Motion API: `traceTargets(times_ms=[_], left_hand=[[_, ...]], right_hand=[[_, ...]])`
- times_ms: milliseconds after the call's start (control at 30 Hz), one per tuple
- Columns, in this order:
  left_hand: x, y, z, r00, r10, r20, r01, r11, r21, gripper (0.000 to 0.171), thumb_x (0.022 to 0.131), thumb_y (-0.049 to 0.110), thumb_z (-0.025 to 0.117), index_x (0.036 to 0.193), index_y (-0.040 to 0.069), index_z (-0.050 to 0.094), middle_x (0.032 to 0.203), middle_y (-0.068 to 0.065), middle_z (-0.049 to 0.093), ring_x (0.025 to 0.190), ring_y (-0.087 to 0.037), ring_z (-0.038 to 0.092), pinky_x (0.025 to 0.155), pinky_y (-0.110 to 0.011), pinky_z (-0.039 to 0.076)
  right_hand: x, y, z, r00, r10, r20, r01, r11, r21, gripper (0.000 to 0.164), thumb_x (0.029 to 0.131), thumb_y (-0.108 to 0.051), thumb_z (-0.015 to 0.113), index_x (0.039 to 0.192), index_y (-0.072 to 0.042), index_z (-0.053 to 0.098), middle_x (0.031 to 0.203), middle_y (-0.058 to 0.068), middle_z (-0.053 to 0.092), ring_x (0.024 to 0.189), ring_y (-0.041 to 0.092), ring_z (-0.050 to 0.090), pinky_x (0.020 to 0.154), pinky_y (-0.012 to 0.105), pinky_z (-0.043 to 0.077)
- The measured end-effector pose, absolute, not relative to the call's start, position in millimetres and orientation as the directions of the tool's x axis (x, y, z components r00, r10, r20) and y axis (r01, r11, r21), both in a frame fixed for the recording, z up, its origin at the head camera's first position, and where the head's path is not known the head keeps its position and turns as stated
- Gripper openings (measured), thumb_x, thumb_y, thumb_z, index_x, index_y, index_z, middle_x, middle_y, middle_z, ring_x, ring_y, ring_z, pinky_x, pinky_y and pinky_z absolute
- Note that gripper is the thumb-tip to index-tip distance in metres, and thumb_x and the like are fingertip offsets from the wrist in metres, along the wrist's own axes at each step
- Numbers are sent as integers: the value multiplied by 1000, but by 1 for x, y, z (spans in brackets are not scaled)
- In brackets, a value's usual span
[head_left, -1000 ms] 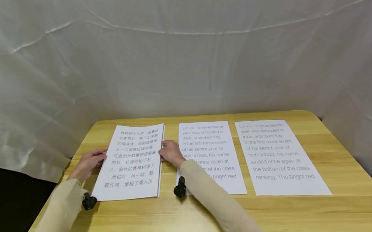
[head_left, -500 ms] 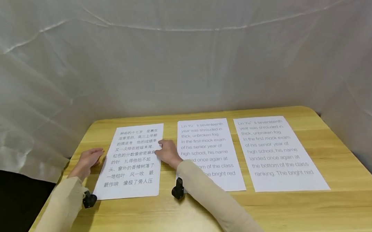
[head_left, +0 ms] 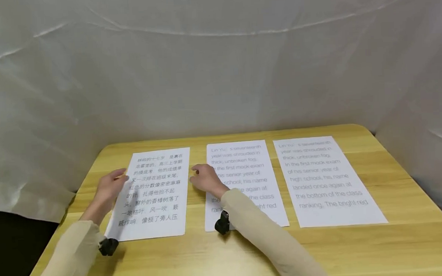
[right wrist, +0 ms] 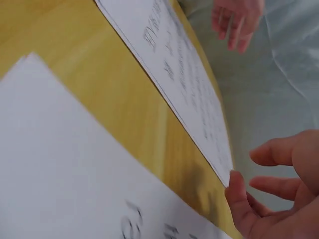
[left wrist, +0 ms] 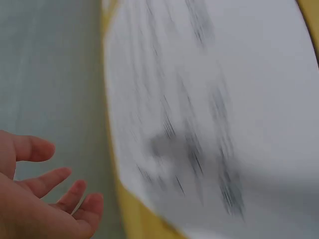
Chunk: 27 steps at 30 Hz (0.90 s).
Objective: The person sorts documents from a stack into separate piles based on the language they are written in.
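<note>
A white paper stack printed with Chinese text lies flat on the left of the wooden table. My left hand is over its left edge, fingers relaxed and holding nothing. In the left wrist view the fingers of that hand are spread apart, and its shadow falls on the paper. My right hand hovers between this stack and the middle sheet with English text, overlapping the middle sheet's left edge. Its fingers are loosely bent, thumb apart, nothing between them.
Another sheet with English text lies to the right of the middle one. All three sit side by side on the wooden table. A pale cloth curtain hangs behind the table. Black wrist cameras are worn on both arms.
A second ago both hands held the stack's sides and its top sheet bulged and sat offset. Now it lies flat and aligned, and the right hand has let go and drawn away rightward.
</note>
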State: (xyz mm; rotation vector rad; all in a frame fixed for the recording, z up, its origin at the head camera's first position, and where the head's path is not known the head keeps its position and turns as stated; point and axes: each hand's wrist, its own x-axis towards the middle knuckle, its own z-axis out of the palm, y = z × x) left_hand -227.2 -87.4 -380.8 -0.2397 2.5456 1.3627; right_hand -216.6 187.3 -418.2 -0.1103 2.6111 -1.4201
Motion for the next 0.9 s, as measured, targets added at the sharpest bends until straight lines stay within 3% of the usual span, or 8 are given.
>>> traceTargets(times_ms=[67,300,600,900], left_hand=[[-218,-71,-373,-965,16,-263,-211,552,807,56,101,16,43,150,-3,25,142,-33,36,123,-44,41,103,-53,35],[-191,-14,-367,-954,188,-232,-141,401,905,50,100,8,45,147,-4,33,148,-24,35,131,-39,38,109,-50,30],[-188,42,-382,-964,199,-174,-105,316,943,44,97,4,50,140,-2,46,142,-19,46,126,-32,45,106,-45,36],[-196,87,-396,-973,189,-136,-104,166,981,46,93,-1,56,138,-1,50,139,-18,49,123,-32,47,103,-41,39]], right_hand=[[-215,193,-415,-979,-173,-109,-1,535,-845,42,89,-10,61,130,2,58,122,17,60,112,28,56,92,37,48],[-204,223,-413,-977,-215,7,-118,511,-852,41,90,-9,63,129,5,57,117,18,63,103,27,61,87,34,51],[-190,278,-398,-983,-129,132,-180,522,-834,39,93,-7,61,130,3,57,118,18,64,105,28,61,91,38,50],[-185,333,-389,-996,-36,78,-85,535,-841,41,96,-13,57,135,0,53,125,18,60,116,33,55,99,46,43]])
